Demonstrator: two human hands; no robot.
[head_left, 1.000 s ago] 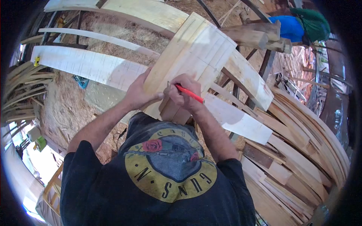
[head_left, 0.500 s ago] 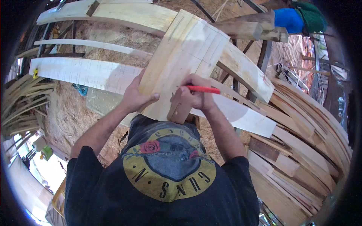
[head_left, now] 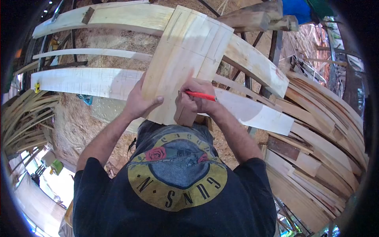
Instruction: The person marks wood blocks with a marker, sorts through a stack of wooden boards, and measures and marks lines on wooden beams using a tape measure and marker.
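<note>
A wide pale wooden board (head_left: pixel 169 71) lies across curved planks, its near end close to my waist. Pencil lines run along its right part and across it. My left hand (head_left: pixel 141 102) grips the board's left edge, thumb on top and fingers hidden beyond the edge. In my right hand (head_left: pixel 199 96) is a red pencil (head_left: pixel 202 95), its tip pointing left over the board. Under the same hand, a small wooden block (head_left: pixel 184 115) sits at the board's near right corner; whether the fingers also grip it, I cannot tell.
Curved planks (head_left: pixel 122 16) and a white marked plank (head_left: pixel 87 80) stretch beneath the board. Stacked timber strips (head_left: pixel 316 118) fill the right side. Thin offcuts (head_left: pixel 27 112) pile up at left. Sawdust covers the ground (head_left: pixel 73 122). Thick beams (head_left: pixel 248 19) rest at the back right.
My right hand has drawn slightly left and nearer, and the red pencil has moved with it. My left hand keeps its hold on the board. The whole view has shifted a little.
</note>
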